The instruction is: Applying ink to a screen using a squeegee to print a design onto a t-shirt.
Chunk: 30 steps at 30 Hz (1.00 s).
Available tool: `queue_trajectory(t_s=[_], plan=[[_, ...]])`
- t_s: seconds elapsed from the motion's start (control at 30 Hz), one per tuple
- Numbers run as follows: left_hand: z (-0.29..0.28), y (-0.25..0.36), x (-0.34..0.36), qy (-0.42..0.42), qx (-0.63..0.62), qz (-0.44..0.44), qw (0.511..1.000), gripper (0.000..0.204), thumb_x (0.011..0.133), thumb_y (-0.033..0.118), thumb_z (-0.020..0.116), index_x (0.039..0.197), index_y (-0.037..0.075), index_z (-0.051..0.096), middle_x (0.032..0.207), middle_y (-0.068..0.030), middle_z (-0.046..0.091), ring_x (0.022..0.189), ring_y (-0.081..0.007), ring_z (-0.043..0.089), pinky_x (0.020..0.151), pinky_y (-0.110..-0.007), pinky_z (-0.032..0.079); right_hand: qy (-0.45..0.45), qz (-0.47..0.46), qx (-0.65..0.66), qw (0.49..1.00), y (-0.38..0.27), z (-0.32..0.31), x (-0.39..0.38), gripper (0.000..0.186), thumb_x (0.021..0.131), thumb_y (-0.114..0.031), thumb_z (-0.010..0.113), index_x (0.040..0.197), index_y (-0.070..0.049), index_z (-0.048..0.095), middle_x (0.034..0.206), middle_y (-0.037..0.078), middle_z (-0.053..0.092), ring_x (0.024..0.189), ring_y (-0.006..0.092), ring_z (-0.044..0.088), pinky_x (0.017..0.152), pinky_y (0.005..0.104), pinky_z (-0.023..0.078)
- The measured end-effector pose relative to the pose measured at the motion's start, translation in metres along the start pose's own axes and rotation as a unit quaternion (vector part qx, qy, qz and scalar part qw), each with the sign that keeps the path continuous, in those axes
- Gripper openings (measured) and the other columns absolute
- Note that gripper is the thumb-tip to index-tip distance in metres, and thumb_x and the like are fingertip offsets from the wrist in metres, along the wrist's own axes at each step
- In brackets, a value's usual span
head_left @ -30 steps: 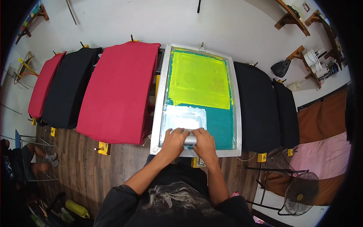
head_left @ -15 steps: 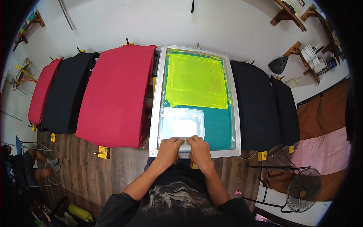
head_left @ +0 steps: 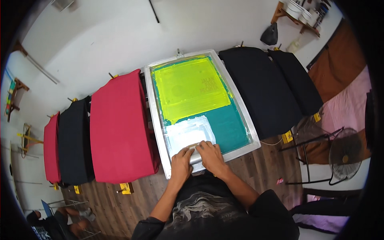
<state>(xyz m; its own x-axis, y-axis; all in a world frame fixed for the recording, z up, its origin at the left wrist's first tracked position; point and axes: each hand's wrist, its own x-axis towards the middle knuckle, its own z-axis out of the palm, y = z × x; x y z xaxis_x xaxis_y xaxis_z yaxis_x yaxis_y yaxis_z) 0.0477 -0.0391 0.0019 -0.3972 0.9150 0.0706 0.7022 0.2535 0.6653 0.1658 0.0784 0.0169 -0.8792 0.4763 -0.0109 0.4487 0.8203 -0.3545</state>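
An aluminium-framed print screen (head_left: 247, 124) lies before me. Its teal mesh (head_left: 230, 132) carries a large fluorescent yellow ink patch (head_left: 190, 90) with faint lettering, and a smaller white ink patch (head_left: 186, 130) at the near left. My left hand (head_left: 182, 162) and my right hand (head_left: 210, 156) are both closed on a silver squeegee (head_left: 196, 158) at the screen's near edge, thumbs toward each other, just below the white patch. The squeegee's blade is hidden under the handle and my fingers.
Red shirts (head_left: 120, 128) and black shirts (head_left: 260, 92) cover boards either side of the screen, with yellow brackets (head_left: 287, 137) beneath. A standing fan (head_left: 344, 154) is at right. A seated person (head_left: 56, 222) is at lower left. A wall shelf (head_left: 308, 24) holds white tubs.
Both hands have drawn the squeegee toward me across the white patch, down to the screen's near edge, where it remains. The whole view has rotated, tilting the row of boards.
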Motion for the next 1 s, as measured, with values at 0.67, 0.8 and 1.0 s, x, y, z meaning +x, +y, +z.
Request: queue_trajectory(t_s=[0.67, 0.8, 1.0], plan=[[-0.013, 0.034, 0.013, 0.010, 0.051, -0.079, 0.996, 0.065, 0.063, -0.014, 0.059, 0.124, 0.007, 0.063, 0.130, -0.0167, 0.059, 0.122, -0.0356, 0.054, 0.100, -0.045, 0.041, -0.048, -0.037, -0.002, 0.998, 0.006, -0.038, 0.016, 0.033, 0.077, -0.006, 0.063, 0.110, -0.006, 0.061, 0.114, 0.013, 0.059, 0.114, 0.0299, 0.054, 0.086, 0.0427, 0.040], [-0.007, 0.024, 0.022, 0.026, 0.044, -0.083, 0.995, 0.065, 0.062, -0.015, 0.058, 0.124, 0.006, 0.063, 0.131, -0.0176, 0.059, 0.124, -0.0366, 0.052, 0.103, -0.047, 0.039, 0.022, -0.038, -0.032, 0.999, 0.009, -0.015, 0.030, 0.032, 0.079, -0.008, 0.062, 0.110, -0.005, 0.061, 0.114, 0.013, 0.058, 0.113, 0.0300, 0.053, 0.083, 0.0420, 0.040], [0.010, 0.029, -0.005, 0.006, 0.010, -0.123, 0.992, 0.068, 0.062, -0.013, 0.061, 0.127, 0.007, 0.060, 0.135, -0.0140, 0.055, 0.129, -0.0327, 0.048, 0.110, -0.050, 0.031, -0.031, -0.047, -0.002, 0.998, 0.013, -0.014, -0.003, 0.038, 0.075, -0.003, 0.063, 0.113, -0.006, 0.059, 0.116, 0.012, 0.058, 0.114, 0.0307, 0.053, 0.085, 0.0438, 0.041]])
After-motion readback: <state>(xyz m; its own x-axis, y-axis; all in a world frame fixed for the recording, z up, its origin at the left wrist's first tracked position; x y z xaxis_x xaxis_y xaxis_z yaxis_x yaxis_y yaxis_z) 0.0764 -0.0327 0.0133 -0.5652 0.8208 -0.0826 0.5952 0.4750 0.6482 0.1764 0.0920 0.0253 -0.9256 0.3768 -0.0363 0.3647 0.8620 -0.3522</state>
